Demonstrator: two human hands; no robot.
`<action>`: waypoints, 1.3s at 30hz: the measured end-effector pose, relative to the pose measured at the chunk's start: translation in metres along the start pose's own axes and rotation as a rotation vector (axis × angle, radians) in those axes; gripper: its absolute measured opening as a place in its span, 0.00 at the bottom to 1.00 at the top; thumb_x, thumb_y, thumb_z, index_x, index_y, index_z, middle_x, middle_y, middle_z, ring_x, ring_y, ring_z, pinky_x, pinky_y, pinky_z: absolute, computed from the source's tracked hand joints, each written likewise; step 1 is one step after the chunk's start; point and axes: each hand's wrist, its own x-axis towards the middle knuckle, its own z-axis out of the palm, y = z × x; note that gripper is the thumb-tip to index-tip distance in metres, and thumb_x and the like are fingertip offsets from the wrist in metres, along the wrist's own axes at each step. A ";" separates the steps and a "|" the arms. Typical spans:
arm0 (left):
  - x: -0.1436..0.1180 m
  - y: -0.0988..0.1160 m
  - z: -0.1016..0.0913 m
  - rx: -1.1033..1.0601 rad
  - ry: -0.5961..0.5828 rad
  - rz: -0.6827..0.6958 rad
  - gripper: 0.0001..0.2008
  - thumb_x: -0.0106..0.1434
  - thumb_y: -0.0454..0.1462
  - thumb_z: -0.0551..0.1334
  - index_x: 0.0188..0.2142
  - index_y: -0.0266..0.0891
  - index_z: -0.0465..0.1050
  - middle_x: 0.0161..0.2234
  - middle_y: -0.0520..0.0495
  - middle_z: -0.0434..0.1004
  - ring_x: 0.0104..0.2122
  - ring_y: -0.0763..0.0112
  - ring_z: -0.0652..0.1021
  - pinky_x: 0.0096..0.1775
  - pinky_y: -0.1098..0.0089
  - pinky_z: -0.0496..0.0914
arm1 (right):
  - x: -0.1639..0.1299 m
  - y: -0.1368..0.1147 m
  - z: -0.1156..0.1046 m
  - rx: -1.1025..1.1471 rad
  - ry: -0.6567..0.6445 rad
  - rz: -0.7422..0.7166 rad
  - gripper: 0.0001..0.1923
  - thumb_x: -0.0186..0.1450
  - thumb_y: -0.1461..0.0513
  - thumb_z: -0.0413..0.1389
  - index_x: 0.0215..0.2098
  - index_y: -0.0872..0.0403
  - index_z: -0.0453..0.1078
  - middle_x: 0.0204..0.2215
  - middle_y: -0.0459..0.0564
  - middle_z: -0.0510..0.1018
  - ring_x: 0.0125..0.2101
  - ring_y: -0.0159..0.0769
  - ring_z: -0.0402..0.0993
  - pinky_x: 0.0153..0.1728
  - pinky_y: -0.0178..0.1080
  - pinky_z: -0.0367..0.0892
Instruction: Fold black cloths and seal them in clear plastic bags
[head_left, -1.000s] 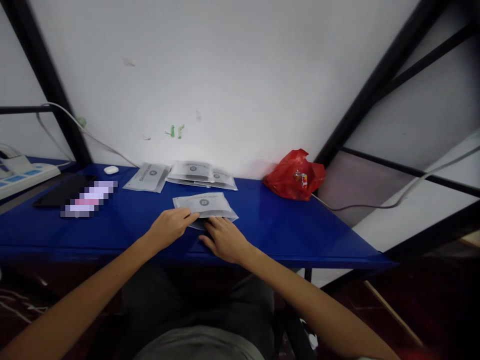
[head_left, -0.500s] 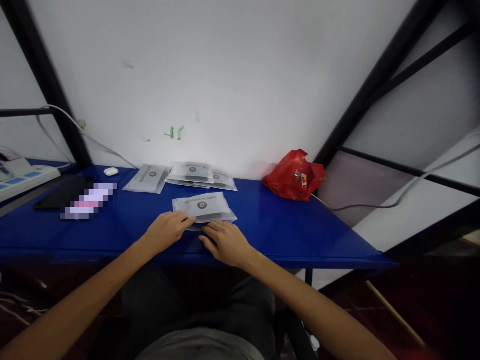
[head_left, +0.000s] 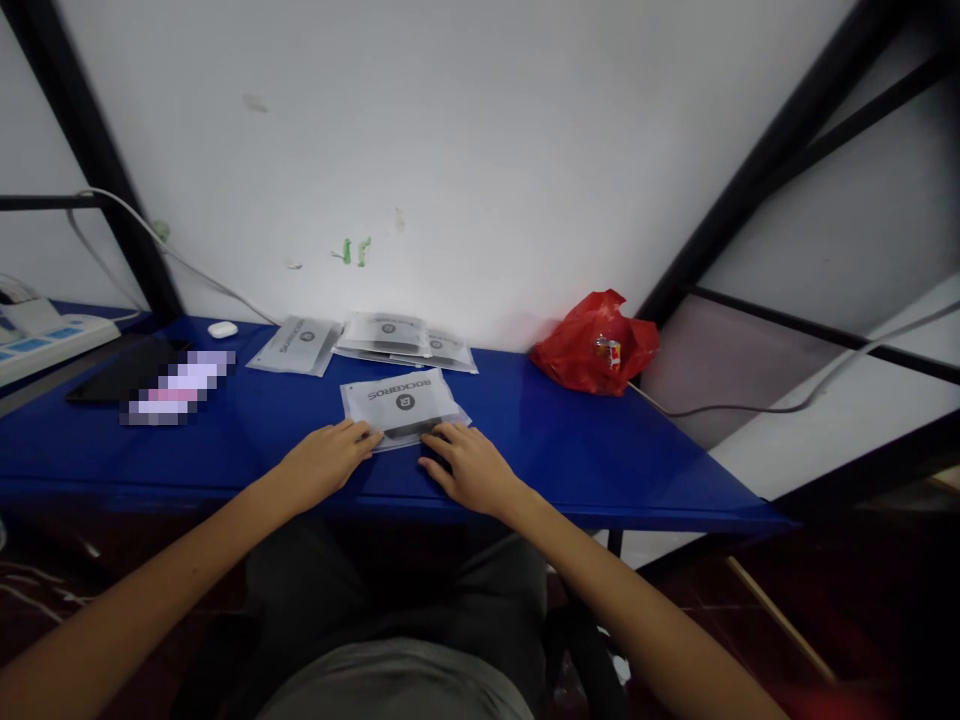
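Both hands rest on the blue surface point(head_left: 570, 440), at its near edge. The left hand point(head_left: 326, 462) lies palm down, its fingers point(head_left: 358, 436) extended flat and touching the near left corner of a grey printed pouch point(head_left: 401, 405). The right hand point(head_left: 472, 470) lies likewise palm down, its fingers point(head_left: 442, 440) spread and pressed on the near right edge of the same pouch. Neither hand is clenched; neither has closed around the pouch. Both press it flat against the surface.

The pouch lies flat, its printed lettering facing away from the person. A dark item shows through its near edge, between the two hands; what it is cannot be told.

Beyond the pouch, against the white wall point(head_left: 480, 150), lies a stack of similar pouches point(head_left: 401, 338). Just to the left of that stack lies one more single pouch point(head_left: 294, 345), apart from the one under the hands. Further left of the pouch, a small white earbud case point(head_left: 223, 329) sits near the wall, and a dark flat device point(head_left: 112, 370) lies beside a blurred patch. A white power strip point(head_left: 45, 340) stands at the far left edge.

To the right of the pouch, well apart, a crumpled red plastic bag point(head_left: 596, 345) rests against the wall. A grey cable point(head_left: 750, 408) runs off from behind it to the right.
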 end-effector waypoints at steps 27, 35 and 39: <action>-0.004 -0.012 -0.029 -0.649 0.578 -0.201 0.11 0.66 0.40 0.54 0.42 0.39 0.72 0.38 0.48 0.77 0.38 0.70 0.76 0.43 0.68 0.70 | 0.040 -0.020 -0.026 0.254 0.285 -0.108 0.09 0.66 0.63 0.49 0.35 0.54 0.71 0.36 0.51 0.77 0.37 0.36 0.70 0.39 0.40 0.62; -0.002 -0.007 -0.030 -0.738 0.765 -0.301 0.08 0.60 0.41 0.61 0.31 0.38 0.75 0.31 0.49 0.79 0.31 0.72 0.77 0.36 0.72 0.71 | 0.036 -0.017 -0.027 0.473 0.370 -0.116 0.08 0.66 0.63 0.50 0.35 0.53 0.72 0.36 0.50 0.78 0.38 0.35 0.71 0.41 0.40 0.66; -0.003 -0.004 -0.033 -0.721 0.771 -0.235 0.08 0.62 0.38 0.59 0.32 0.38 0.76 0.31 0.49 0.79 0.31 0.73 0.77 0.36 0.72 0.72 | 0.033 -0.014 -0.029 0.495 0.371 -0.106 0.06 0.65 0.63 0.52 0.34 0.53 0.72 0.35 0.50 0.78 0.39 0.35 0.72 0.42 0.40 0.67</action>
